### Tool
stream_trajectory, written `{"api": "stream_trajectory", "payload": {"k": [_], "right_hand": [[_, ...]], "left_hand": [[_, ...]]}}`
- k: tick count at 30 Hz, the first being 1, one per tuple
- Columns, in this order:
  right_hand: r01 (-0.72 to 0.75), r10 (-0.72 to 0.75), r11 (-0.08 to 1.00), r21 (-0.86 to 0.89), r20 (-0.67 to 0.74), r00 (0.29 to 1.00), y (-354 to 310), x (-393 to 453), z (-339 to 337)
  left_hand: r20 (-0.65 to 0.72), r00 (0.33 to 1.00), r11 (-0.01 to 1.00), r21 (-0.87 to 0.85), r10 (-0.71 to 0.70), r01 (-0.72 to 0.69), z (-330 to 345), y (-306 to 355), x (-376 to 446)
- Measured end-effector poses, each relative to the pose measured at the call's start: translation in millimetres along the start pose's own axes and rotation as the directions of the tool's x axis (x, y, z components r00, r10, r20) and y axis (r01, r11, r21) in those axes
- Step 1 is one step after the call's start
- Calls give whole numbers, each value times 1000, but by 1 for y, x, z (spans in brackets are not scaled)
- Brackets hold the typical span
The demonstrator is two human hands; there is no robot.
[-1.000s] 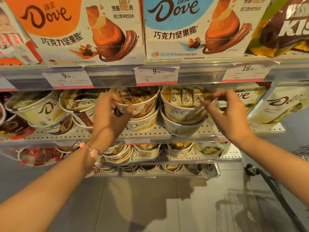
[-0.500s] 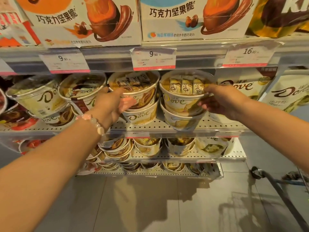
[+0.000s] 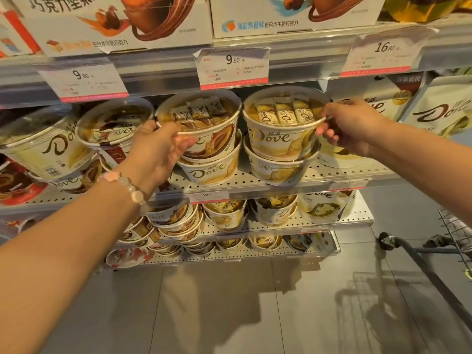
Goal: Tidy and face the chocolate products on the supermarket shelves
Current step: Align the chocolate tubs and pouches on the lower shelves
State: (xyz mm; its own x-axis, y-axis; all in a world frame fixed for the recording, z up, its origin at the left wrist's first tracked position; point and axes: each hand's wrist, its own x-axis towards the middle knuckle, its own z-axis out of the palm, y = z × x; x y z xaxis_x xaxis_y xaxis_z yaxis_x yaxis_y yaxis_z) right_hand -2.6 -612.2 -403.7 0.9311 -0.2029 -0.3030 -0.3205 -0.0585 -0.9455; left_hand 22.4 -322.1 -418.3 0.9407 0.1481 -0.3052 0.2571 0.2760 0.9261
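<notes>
Head view: hands (image 3: 163,149) on upright, logo-forward Dove tubs (image 3: 279,134).

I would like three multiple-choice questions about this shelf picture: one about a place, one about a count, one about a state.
1. Where is the tub that the right hand holds?
A. on top of another tub
B. on the floor
C. in the trolley

2. How many price tags hang on the rail above the tubs?
A. one
B. three
C. five

3. How does the left hand stand?
A. hanging free
B. flat on the shelf
C. gripping a tub's rim

Answers:
1 A: the cream tub sits stacked on a lower tub.
2 B: two tags read 9.90, one 16.80.
3 C: its fingers curl on the brown-swirl tub.
</notes>
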Motion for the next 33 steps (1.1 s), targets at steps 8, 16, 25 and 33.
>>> {"api": "stream_trajectory", "payload": {"k": [8, 16, 25, 33], "right_hand": [[16, -17, 1000, 24, 24, 1000, 10, -3, 0], [322, -410, 891, -319, -263, 874, 30, -9, 6], [628, -748, 535, -566, 28, 663, 26, -52, 51], [760, -814, 49, -648, 415, 407, 11, -46, 157]], "left_hand": [[89, 993, 997, 5, 82, -82, -10, -9, 3], [10, 969, 933, 265, 248, -242, -12, -4, -12], [291, 746, 343, 748, 599, -568, -107, 18, -34], [392, 650, -181, 912, 651, -369, -219, 51, 4]]}}
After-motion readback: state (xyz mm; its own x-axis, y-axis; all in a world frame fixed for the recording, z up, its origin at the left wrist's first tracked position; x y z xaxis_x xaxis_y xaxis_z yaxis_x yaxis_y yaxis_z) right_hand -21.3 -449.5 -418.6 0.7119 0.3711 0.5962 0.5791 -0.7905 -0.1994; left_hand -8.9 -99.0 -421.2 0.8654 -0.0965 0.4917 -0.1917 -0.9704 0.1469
